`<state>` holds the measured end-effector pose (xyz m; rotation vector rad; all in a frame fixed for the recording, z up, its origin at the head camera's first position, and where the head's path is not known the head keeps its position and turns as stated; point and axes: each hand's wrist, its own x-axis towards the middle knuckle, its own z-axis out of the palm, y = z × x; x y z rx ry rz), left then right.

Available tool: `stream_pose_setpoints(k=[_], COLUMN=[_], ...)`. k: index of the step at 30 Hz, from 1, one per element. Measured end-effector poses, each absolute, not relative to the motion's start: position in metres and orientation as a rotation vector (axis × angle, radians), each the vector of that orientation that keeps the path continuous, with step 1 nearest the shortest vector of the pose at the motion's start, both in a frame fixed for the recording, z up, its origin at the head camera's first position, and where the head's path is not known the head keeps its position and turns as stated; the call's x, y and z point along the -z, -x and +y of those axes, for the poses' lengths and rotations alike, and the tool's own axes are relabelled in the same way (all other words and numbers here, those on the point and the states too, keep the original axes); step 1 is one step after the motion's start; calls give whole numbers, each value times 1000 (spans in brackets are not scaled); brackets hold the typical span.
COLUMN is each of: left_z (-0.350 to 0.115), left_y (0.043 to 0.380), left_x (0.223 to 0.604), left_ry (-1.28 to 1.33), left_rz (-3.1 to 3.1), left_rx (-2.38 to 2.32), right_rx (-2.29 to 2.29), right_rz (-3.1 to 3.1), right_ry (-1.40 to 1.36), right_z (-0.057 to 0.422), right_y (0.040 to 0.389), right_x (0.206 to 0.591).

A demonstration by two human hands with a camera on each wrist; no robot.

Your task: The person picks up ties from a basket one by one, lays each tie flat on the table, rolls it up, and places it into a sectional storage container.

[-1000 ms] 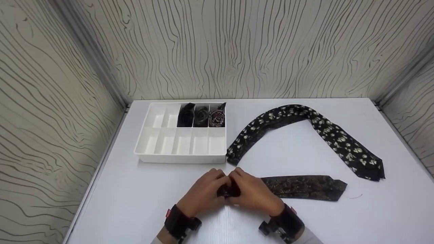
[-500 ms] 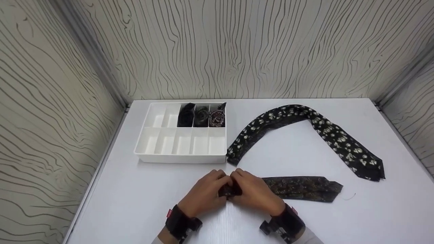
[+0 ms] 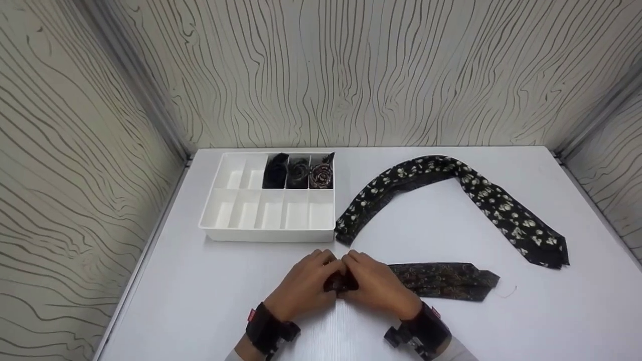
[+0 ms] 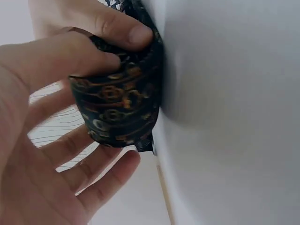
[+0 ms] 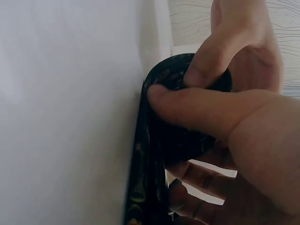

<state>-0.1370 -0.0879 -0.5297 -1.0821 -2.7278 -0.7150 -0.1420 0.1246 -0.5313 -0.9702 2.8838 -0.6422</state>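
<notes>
Necktie (image 3: 441, 281) of dark, soft cloth: one part is wound into a thick round coil, the rest a flat strip with an angled, pointed tip. The coil sits between the two hands at the near middle of the white, smooth bench (image 3: 200, 301); the strip runs out from beside the right hand (image 3: 378, 286) toward the right, lying on the bench. Both hands pinch the coil, the left hand (image 3: 303, 283) and the right each with a thumb pressed on its wound edge and fingers behind, the thumbs close together. Up close, the cloth is nearly black, with bands of small gold and orange ring shapes and thin lines. Behind the left hand stands a white, box-shaped tray (image 3: 271, 235) of two rows of compartments, three rolled ties (image 3: 298, 173) filling the back row's right-hand ones. Just beside it, a black floral tie (image 3: 401, 173) arches across the bench.
</notes>
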Motion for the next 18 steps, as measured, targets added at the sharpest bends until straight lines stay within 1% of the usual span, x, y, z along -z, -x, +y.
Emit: stream_pose_setpoints(k=[18], left_z=[-83], left_y=[135], left_x=[528], left_ry=[1099], left_rz=[-2732], left_rx=[764], right_rx=[673], right_rz=[2889], right_ry=[997], right_z=[132], right_y=[140], right_x=[533])
